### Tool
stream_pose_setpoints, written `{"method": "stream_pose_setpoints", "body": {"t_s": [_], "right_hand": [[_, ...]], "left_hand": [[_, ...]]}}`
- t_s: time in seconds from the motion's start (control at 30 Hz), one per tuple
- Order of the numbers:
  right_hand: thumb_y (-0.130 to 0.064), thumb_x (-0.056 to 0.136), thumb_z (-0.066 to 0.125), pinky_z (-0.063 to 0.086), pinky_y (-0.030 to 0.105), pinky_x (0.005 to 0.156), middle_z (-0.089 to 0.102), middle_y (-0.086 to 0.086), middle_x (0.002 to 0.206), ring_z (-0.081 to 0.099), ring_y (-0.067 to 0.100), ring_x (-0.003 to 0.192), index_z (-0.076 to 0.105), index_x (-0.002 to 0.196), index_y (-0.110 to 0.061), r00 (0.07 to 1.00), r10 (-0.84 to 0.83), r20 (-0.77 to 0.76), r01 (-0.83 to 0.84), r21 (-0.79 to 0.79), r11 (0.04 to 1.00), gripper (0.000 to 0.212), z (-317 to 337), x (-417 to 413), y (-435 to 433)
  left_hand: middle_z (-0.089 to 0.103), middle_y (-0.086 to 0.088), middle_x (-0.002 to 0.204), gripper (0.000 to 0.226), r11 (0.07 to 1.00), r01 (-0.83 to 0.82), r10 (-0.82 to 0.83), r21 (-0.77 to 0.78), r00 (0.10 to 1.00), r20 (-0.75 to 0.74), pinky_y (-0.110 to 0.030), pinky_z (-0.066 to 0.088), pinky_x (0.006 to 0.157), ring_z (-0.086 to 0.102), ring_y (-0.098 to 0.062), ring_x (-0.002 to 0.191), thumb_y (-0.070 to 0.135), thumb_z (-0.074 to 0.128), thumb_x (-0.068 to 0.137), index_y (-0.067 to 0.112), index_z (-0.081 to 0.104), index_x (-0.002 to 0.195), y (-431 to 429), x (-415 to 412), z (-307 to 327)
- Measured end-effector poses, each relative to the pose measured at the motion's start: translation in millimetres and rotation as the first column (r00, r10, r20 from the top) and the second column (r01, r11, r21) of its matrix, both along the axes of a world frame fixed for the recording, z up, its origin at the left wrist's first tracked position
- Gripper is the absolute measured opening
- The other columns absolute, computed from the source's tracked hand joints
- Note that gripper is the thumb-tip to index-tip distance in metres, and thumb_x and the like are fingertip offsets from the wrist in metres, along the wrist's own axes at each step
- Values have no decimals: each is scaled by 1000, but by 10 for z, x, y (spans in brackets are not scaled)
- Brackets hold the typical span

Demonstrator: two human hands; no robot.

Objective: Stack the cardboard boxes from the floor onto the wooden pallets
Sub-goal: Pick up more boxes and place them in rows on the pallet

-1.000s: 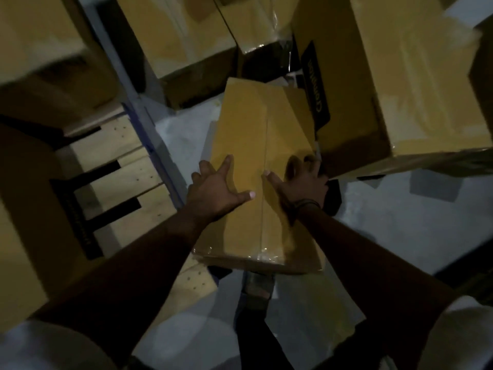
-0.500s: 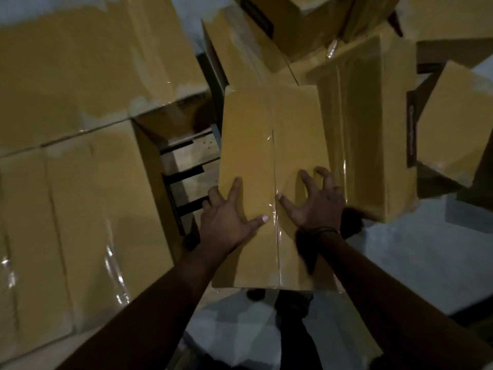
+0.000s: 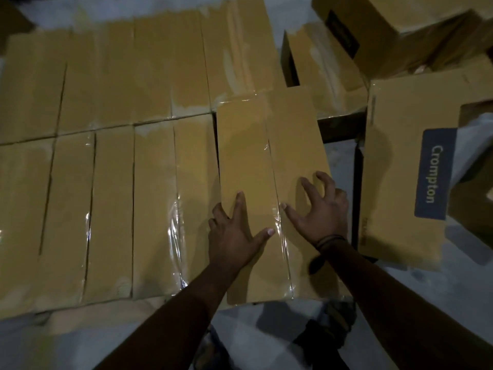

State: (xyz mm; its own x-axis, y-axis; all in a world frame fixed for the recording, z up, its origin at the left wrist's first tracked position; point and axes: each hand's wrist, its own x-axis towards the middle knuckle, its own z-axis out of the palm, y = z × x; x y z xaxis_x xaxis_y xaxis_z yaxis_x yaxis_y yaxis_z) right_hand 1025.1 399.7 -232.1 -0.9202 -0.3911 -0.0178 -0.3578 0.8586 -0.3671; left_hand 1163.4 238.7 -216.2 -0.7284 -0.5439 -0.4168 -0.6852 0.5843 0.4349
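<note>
Cardboard box (image 3: 269, 161) sits at the right end of the stacked row (image 3: 120, 182); your left grip (image 3: 234, 236) and right grip (image 3: 320, 212) press it open-handed, grasping nothing. Next, nudge it flush left.

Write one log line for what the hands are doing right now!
step: placing | box: beside stacked boxes, right end | left hand: flat on box top | right hand: fingertips on box top
</note>
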Motion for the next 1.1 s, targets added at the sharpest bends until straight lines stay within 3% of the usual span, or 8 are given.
{"method": "stream_pose_setpoints", "body": {"t_s": [0.3, 0.57, 0.9, 1.0, 1.1], "right_hand": [[-73, 79, 57, 38, 52, 101, 31, 5, 157, 41, 42, 124, 52, 142, -30, 998, 66, 11, -66, 41, 997, 77, -375, -168, -265], [-71, 82, 60, 35, 55, 108, 10, -1, 163, 30, 43, 134, 35, 153, -35, 984, 52, 168, -74, 124, 989, 83, -650, -268, -361], [-75, 84, 55, 35, 59, 109, -13, -4, 165, 24, 48, 137, 10, 158, -40, 944, 73, 321, -158, 250, 955, 94, -840, -341, -391], [-75, 87, 50, 30, 64, 113, -17, -2, 166, 11, 52, 145, 3, 160, -37, 940, 88, 329, -194, 303, 933, 94, -809, -318, -406], [-76, 89, 45, 13, 66, 118, -19, 4, 168, -8, 52, 149, -4, 160, -33, 930, 112, 350, -247, 370, 896, 97, -721, -208, -422]], "left_hand": [[4, -19, 162, 115, 1000, 8, -8, -17, 999, 48, -53, 36, 111, 25, -48, 144, 87, 57, 76, 45, -10, 160, -211, -98, -357], [14, -23, 159, 122, 978, 134, -112, -161, 984, 141, -49, 36, 109, 29, -42, 137, 93, 50, 73, 39, -16, 160, -278, -158, -612], [-4, -22, 164, 124, 936, 241, -170, -255, 948, 270, -43, 31, 110, 26, -40, 136, 90, 53, 76, 27, -8, 164, -209, -250, -737], [-10, -19, 166, 123, 939, 254, -189, -233, 945, 268, -45, 30, 113, 23, -42, 140, 88, 54, 77, 28, -11, 163, -229, -218, -715], [-19, -15, 167, 124, 933, 309, -247, -186, 923, 295, -49, 27, 116, 18, -42, 144, 84, 59, 77, 30, -13, 163, -260, -114, -664]]}}
